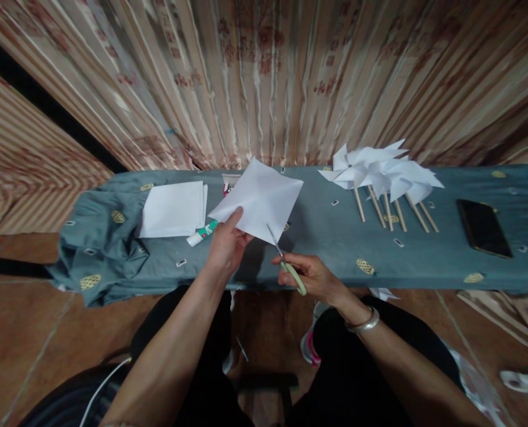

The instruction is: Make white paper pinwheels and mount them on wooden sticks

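My left hand (229, 242) pinches a square sheet of white paper (264, 193) near its lower left edge, thumb on top. The sheet is held above the cloth with one corner towards me, and faint creases run across its middle. In my right hand (312, 276) is a pair of scissors (293, 276) with pale green handles, my fingers closed around them. The blades meet the paper at its near corner and point towards the centre. Left of the sheet, a green and white glue stick (202, 233) lies beside a stack of white paper squares (172, 207).
A grey-green patterned cloth (335, 249) covers the narrow table. Several white paper pinwheels (379, 172) on wooden sticks lie at the back right, with a black phone (484, 228) further right. A small red and white packet (229, 185) sits partly behind the sheet. A pleated curtain (264, 83) hangs behind.
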The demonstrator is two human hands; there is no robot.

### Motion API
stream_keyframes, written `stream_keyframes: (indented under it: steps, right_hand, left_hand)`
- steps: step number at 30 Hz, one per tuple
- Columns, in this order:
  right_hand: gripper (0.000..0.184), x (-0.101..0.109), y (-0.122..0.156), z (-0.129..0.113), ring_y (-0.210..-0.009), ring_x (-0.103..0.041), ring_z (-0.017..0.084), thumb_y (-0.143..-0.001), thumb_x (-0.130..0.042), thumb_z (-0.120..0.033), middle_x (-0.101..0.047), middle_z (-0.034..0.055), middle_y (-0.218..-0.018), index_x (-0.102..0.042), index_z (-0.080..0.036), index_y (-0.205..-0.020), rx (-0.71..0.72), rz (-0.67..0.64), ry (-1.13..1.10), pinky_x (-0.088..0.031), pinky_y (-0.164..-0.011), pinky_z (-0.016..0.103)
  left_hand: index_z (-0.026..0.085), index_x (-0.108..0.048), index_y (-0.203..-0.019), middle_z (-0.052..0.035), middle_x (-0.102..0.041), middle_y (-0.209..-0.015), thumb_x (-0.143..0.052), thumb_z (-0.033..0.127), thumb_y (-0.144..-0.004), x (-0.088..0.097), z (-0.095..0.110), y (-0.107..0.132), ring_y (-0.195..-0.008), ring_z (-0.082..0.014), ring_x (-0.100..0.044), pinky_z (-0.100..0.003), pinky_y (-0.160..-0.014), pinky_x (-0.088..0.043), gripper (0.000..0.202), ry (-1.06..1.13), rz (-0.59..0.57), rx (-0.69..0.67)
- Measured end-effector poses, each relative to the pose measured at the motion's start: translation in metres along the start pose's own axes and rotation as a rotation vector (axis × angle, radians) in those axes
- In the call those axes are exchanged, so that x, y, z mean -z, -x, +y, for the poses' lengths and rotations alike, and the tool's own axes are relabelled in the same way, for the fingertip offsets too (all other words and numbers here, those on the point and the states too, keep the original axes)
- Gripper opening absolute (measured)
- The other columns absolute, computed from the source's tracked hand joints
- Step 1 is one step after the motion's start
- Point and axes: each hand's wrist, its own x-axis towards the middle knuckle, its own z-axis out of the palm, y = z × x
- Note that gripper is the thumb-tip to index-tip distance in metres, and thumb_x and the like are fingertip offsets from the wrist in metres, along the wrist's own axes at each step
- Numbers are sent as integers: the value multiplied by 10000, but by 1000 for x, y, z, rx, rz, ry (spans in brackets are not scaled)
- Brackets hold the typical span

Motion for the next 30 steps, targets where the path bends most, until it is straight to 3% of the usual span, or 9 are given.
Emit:
stream_keyframes:
  steps: [7, 19, 30]
  right_hand:
    - [537, -1, 0, 0, -602, -478, 92, -713, -730, -554, -552, -27, -679, -674, -150, -1064, -20, 4, -51, -381, -581, 245]
    - [531, -2, -1, -3, -624, -573, 105, -626, -805, -495, -615, -22, -680, -687, -159, -1018, -104, 12, -172, -457, -594, 241]
    - [501, -2, 0, -3, -618, -495, 90, -707, -752, -523, -533, -30, -666, -675, -159, -1043, -34, 23, -91, -389, -557, 216]
  left_hand:
    - [138, -619, -1034, -116, -722, -1062, -669, 233, -783, 0, -1, 0, -1047, -254, -668, -395, -873, -556, 273, 0, -8, -3]
    - [144, -605, -1031, -130, -714, -1076, -712, 296, -747, 1, -2, -1, -1097, -287, -649, -409, -869, -556, 340, -39, -20, -25]
    - [190, -649, -925, -45, -737, -971, -621, 242, -825, -3, -6, 3, -1004, -217, -685, -328, -831, -577, 115, -33, -12, 53]
